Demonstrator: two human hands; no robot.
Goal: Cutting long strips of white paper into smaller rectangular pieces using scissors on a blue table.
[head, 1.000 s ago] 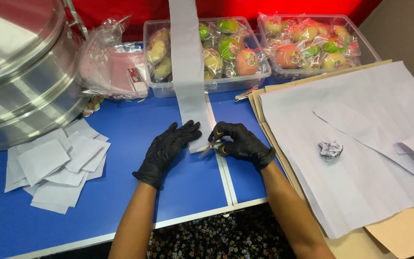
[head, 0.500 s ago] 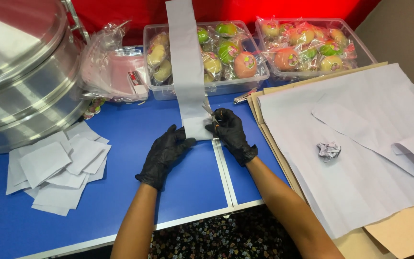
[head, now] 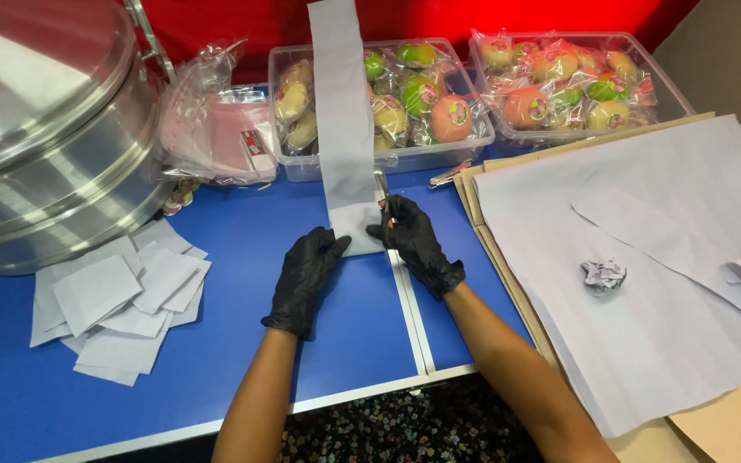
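Note:
A long white paper strip (head: 342, 120) runs from the blue table (head: 242, 343) up over a clear tub. My left hand (head: 306, 274), in a black glove, pinches the strip's near end at its lower left corner. On the strip's right edge sits my right hand (head: 413, 240), also black-gloved, gripping scissors (head: 383, 201) whose blades point away from me.
Cut white paper squares (head: 122, 300) lie piled at the left, below a large steel steamer (head: 53, 129). Two clear tubs of wrapped fruit-shaped items (head: 426, 103) (head: 568, 81) stand at the back. Large white sheets (head: 671, 257) with a crumpled scrap (head: 602, 274) cover brown card at right. A pink bag (head: 216, 129) lies at back left.
My right hand has moved up and away from me along the strip's right edge with the scissors. My left hand shifted slightly toward the strip's near corner.

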